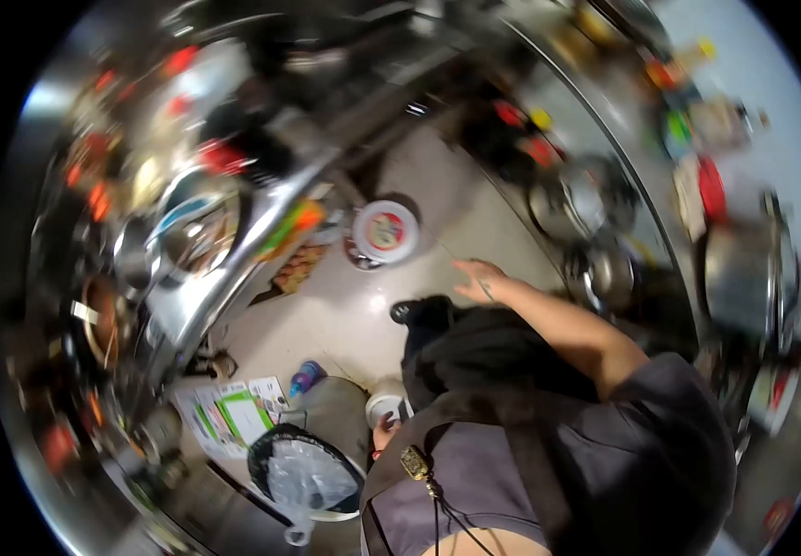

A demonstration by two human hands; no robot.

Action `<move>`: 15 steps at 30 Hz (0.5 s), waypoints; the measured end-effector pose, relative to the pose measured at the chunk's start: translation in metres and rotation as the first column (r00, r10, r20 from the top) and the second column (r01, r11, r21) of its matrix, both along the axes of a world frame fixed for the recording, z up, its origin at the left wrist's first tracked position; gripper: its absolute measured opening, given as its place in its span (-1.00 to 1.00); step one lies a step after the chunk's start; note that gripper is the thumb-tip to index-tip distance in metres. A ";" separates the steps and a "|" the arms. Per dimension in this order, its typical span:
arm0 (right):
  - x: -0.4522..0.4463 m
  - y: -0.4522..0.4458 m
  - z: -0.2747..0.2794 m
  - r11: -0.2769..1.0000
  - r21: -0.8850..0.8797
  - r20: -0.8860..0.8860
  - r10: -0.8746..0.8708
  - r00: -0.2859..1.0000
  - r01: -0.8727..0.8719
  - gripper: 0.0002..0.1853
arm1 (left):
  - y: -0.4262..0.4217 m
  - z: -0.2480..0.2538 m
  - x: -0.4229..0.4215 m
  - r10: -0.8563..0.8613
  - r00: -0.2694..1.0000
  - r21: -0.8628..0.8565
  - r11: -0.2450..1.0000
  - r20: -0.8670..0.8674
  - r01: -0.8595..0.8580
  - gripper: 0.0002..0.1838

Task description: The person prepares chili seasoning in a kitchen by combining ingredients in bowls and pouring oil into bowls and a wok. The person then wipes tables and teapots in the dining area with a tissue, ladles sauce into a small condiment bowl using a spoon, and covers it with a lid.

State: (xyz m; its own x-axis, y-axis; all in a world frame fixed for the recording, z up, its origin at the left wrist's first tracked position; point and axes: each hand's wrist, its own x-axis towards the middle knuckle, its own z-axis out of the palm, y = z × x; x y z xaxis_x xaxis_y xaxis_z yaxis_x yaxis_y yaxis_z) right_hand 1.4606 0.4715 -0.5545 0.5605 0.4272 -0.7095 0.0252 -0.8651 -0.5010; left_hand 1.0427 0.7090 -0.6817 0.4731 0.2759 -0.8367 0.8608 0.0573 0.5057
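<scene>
A person in a dark short-sleeved top and black trousers stands on the pale floor (461, 208) of a crowded kitchen, right arm reaching forward. The right hand (481, 282) hangs over the floor with its fingers apart, near a white lidded bucket (386, 232) whose lid carries a red label. The left hand (386, 432), partly hidden by the top, is at a small white container (384, 398) beside the trousers; whether its fingers are clamped on the rim or merely resting there, one cannot tell in this blurred view. Just beside the container stands a grey bin (341, 408) lined in black, with clear plastic (312, 477) bunched in its mouth. A purple bottle (306, 377) lies on the floor near the bin, next to a printed sheet (238, 417) in green and white. At left, a steel counter (198, 310) bears bowls and utensils; at right, a lidded pot (597, 196) and, farther over, a large metal pot (748, 283) stand near bottles (718, 122).
</scene>
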 end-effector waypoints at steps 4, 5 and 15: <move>-0.070 -0.103 -0.092 0.962 -0.186 -0.072 -0.218 0.973 0.202 -0.36 | 0.019 0.053 0.012 0.319 0.945 -0.149 0.934 -0.069 -0.326 -0.61; -0.096 -0.139 -0.135 0.942 -0.267 -0.088 -0.236 0.968 0.206 -0.35 | 0.019 0.065 0.018 0.356 0.931 -0.125 0.923 -0.081 -0.363 -0.60; -0.272 -0.369 -0.250 0.707 -0.459 -0.027 -0.616 0.787 0.538 -0.54 | -0.060 0.054 -0.031 -0.011 0.945 -0.053 0.999 -0.326 -0.007 -0.60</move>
